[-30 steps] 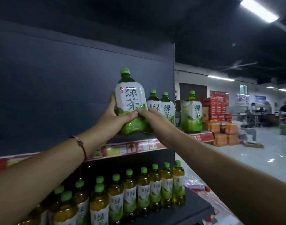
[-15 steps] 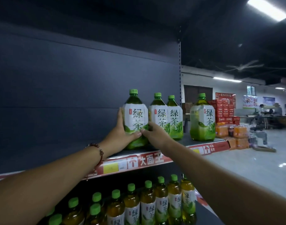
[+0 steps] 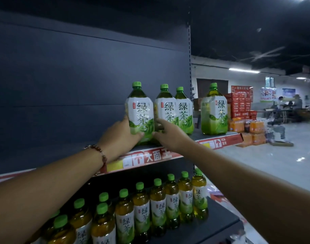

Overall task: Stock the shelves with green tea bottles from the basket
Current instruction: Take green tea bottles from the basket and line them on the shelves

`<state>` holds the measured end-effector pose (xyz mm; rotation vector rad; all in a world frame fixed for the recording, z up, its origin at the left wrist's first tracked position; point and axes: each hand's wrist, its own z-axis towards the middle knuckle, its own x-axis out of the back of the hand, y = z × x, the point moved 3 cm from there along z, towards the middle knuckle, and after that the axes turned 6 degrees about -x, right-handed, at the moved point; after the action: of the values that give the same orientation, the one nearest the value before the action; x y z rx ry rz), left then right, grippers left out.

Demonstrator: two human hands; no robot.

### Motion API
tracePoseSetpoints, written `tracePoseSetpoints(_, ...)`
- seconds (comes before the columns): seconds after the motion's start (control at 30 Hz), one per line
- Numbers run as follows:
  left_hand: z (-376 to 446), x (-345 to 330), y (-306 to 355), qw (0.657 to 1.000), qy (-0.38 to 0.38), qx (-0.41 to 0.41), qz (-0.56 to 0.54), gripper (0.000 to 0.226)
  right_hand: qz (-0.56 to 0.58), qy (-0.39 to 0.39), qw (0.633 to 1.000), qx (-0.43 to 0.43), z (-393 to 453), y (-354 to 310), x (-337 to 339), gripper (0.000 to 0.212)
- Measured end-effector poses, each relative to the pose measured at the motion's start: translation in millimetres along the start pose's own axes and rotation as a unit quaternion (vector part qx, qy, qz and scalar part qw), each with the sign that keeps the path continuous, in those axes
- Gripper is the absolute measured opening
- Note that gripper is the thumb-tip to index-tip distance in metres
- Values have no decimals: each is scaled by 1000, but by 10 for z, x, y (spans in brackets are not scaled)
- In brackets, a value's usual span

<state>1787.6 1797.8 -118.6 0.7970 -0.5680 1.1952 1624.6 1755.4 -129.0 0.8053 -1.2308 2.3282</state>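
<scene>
A large green tea bottle (image 3: 140, 110) with a green cap and white label stands upright on the upper shelf (image 3: 212, 136). My left hand (image 3: 122, 132) grips its lower left side, thumb across the front. My right hand (image 3: 168, 132) touches its lower right side with the fingers reaching behind it. Two more large bottles (image 3: 175, 110) stand just to the right, and one (image 3: 214, 110) sits near the shelf's right end. The basket is out of view.
The upper shelf to the left of the held bottle is bare and dark. The lower shelf (image 3: 212, 228) holds several smaller green tea bottles (image 3: 159, 205) in rows. Stacked red cartons and orange drink packs (image 3: 245, 120) stand on the shop floor at right.
The bottle came down from the air and now stands on the upper shelf beside the two others. Both hands stay at its base. The camera tilted upward.
</scene>
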Motion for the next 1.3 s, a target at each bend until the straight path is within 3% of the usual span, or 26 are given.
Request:
tracePoseSetpoints(0.1,-331,47,337,977,36,-76,197,57,-123,5,992,27,-277,133,169,62)
tracePoseSetpoints(0.27,-763,-275,829,976,-30,-159,146,64,-308,-30,950,43,-799,603,391,66)
tracePoseSetpoints(0.43,-1049,-970,1279,965,-102,-203,128,68,-391,-61,917,-39,-1444,1386,597,71)
tracePoseSetpoints(0.6,-1495,-1861,1878,946,-180,-259,78,69,-413,-85,893,-161,-2395,2323,780,74)
tracePoseSetpoints(0.87,-2493,-3311,2897,886,-315,-341,0,73,-375,-141,825,-398,-4060,3720,858,79)
tracePoseSetpoints(1.17,-3604,-4199,3589,812,-400,-424,-31,70,-295,-196,763,-541,-5461,4709,541,82)
tracePoseSetpoints(1.3,-3951,-4458,3596,786,-400,-470,25,72,-259,-188,754,-574,-5797,5065,266,90)
